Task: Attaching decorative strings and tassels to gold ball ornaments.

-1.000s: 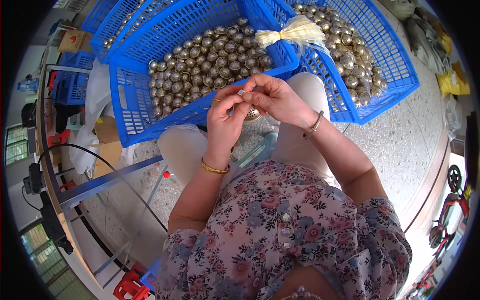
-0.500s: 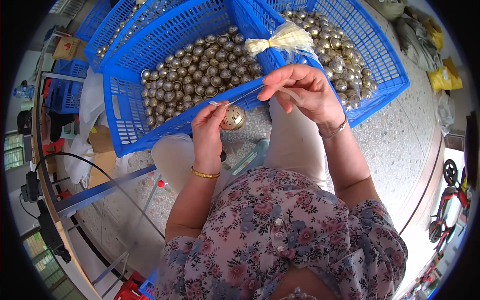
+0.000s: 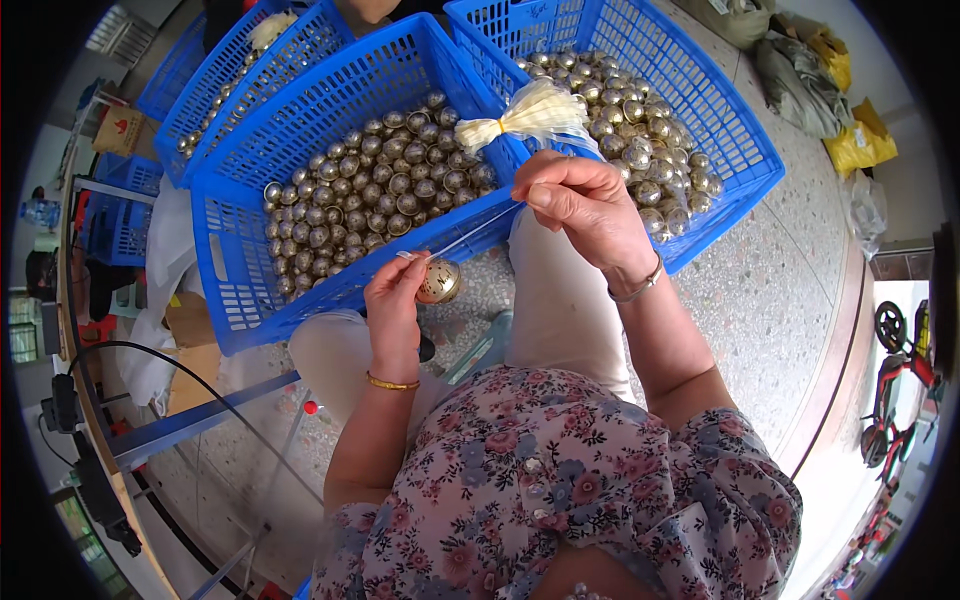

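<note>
My left hand (image 3: 393,300) is closed in a pinch, its fingertips on the near end of a thin white strip (image 3: 462,242). A gold, patterned hollow-looking ball (image 3: 440,283) sits against those fingers; whether they grip the ball itself is partly hidden. Up and to the right, my right hand (image 3: 590,215) pinches the strip's other end, so it runs taut and slanting between the two hands. Both hands are over the front edge of a blue crate (image 3: 225,250) filled with similar metal balls (image 3: 375,190).
A bundle of pale strips (image 3: 535,112), tied with a yellow band, rests on the rims where two crates meet. The right blue crate (image 3: 755,165) holds more balls. Further crates (image 3: 215,95) stand far left. A metal-framed table (image 3: 150,435) is at left, yellow bags (image 3: 862,145) at right.
My right hand has closed its fingers on the strip, which is now stretched straight. The view has shifted, so the crates and hands appear lower and further left.
</note>
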Available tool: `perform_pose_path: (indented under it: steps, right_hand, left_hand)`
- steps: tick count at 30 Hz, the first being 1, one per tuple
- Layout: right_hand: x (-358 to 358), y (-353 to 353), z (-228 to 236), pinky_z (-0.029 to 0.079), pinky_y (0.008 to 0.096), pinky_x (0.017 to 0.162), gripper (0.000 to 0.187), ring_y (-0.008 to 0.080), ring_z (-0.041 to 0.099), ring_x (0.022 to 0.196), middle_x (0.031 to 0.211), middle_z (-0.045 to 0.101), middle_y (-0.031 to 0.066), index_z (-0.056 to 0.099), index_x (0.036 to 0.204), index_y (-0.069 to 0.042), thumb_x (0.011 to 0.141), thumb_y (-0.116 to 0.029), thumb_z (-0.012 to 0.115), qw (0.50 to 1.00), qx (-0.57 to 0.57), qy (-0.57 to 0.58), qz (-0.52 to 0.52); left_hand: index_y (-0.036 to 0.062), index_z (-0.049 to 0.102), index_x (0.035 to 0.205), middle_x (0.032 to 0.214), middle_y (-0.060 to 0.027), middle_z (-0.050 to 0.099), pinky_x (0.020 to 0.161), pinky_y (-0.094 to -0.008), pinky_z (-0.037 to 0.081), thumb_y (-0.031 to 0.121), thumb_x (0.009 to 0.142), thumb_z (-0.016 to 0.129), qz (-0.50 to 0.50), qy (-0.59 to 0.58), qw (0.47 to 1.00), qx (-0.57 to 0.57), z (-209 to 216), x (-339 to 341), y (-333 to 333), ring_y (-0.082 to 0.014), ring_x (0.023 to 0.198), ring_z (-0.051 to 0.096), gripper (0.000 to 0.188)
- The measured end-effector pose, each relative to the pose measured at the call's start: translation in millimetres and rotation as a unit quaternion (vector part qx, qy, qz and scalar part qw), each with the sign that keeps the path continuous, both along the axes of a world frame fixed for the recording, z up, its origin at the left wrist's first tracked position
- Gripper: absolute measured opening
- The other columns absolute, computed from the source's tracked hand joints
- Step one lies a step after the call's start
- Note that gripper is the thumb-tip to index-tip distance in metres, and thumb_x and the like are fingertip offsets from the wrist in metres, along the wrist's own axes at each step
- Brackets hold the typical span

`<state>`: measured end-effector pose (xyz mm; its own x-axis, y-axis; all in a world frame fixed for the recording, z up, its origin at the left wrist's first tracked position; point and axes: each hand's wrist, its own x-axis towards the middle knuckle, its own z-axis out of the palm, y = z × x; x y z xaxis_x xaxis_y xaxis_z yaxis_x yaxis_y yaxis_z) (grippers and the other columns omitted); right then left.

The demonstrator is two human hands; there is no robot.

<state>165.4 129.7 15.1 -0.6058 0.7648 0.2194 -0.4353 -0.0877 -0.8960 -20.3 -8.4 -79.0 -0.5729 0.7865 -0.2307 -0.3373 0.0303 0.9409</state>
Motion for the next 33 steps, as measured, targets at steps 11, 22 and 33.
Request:
perform_pose_path:
  steps: [11, 22, 33]
  right_hand:
    - [-22, -22, -14, 0.044, 0.0174, 0.058, 0.008, 0.0055, 0.056, 0.069, 0.078, 0.061, 0.0035, 0.06, 0.087, 0.001, 0.08, 0.002, 0.063, 0.969, -0.007, -0.149, 0.195]
    - [-33, -26, -23, 0.041, 0.0173, 0.057, 0.024, 0.0035, 0.052, 0.066, 0.074, 0.057, -0.0001, 0.053, 0.105, 0.0, 0.083, -0.003, 0.061, 0.96, 0.019, -0.221, 0.168]
    - [-31, -28, -24, 0.043, 0.0168, 0.057, 0.026, 0.0041, 0.055, 0.065, 0.076, 0.06, 0.0013, 0.054, 0.106, 0.0, 0.082, -0.005, 0.063, 0.96, -0.026, -0.222, 0.167]
  left_hand:
    - [-0.0032, 0.063, 0.09, 0.086, -0.0063, 0.065, 0.064, -0.0214, 0.047, 0.006, 0.084, 0.058, -0.102, 0.117, 0.985, 0.07, 40, 20, 5, -0.009, 0.073, 0.059, 0.011]
    - [-0.0029, 0.06, 0.089, 0.077, -0.0148, 0.063, 0.059, -0.0321, 0.047, 0.002, 0.077, 0.061, -0.093, 0.427, 0.896, 0.079, 45, 25, 4, -0.0293, 0.067, 0.061, 0.013]
    - [0.0001, 0.061, 0.087, 0.073, -0.0124, 0.061, 0.061, -0.0367, 0.046, -0.001, 0.073, 0.06, -0.053, 0.533, 0.837, 0.115, 42, 27, 4, -0.0291, 0.068, 0.058, 0.014]
